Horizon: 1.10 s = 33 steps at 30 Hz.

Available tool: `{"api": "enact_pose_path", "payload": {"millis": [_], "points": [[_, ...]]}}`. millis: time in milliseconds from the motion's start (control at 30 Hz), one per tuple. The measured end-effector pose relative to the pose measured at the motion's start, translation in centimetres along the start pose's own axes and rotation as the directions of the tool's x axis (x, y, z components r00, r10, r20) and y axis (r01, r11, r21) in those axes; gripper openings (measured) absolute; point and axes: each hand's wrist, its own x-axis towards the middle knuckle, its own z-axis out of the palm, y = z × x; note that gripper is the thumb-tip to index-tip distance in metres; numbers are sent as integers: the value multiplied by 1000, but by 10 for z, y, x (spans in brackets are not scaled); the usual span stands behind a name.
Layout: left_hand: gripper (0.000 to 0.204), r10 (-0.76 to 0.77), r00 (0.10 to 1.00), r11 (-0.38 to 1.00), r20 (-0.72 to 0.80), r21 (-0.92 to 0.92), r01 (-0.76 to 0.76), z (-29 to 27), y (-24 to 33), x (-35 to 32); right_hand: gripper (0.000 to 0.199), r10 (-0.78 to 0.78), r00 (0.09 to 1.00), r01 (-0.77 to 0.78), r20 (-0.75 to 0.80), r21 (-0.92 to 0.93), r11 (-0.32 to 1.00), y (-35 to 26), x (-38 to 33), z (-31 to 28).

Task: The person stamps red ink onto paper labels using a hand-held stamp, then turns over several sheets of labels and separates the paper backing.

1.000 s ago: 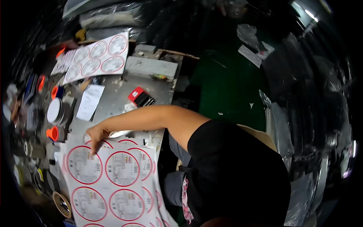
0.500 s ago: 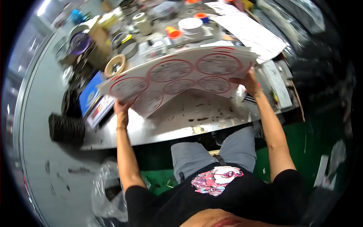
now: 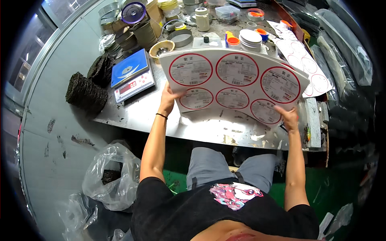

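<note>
Between my hands, a stack of white label sheets (image 3: pixel 214 86) stands tilted up over the metal table. Each front label is round with a red ring and small dark print. My left hand (image 3: pixel 170 98) grips the stack at its lower left edge, thumb across the front. At the lower right edge my right hand (image 3: pixel 288 117) is closed on it too, with the thumb on the front. The stack bows slightly, and its lower edge is near the tabletop. The fingers behind the sheets are hidden.
Left of the stack lies a blue-topped digital scale (image 3: pixel 134 76), with dark round stacks of dried sheets (image 3: pixel 85 93) beside it. Behind stand a beige bowl (image 3: pixel 162 49), a white round tub (image 3: pixel 250 39) and a purple fan (image 3: pixel 133 13). More label sheets (image 3: pixel 299 54) lie at the far right.
The stack is now more upright and faces me, its right side lower than before. Both hands still hold it. The whole view has shifted, and the scale now shows fully.
</note>
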Motion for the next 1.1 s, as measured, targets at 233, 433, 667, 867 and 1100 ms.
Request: {"api": "enact_pose_path", "payload": {"millis": [233, 433, 667, 867, 1100], "points": [[46, 25, 997, 992, -76, 126, -15, -23, -12, -2, 42, -71, 995, 70, -67, -16, 997, 1, -15, -1], [28, -77, 993, 942, -87, 319, 101, -45, -42, -10, 32, 27, 986, -52, -164, -150, 987, 46, -34, 18], [32, -533, 841, 759, -91, 389, 523, -35, 17, 11, 39, 479, 878, -465, 18, 273, 842, 20, -96, 37], [73, 215, 937, -303, 274, 931, -203, 50, -22, -53, 44, 691, 710, -653, -135, 242, 718, 81, -119, 58], [65, -188, 772, 334, 607, 779, -531, 159, -67, -152, 34, 727, 673, -727, 136, 301, 617, 72, -164, 48]]}}
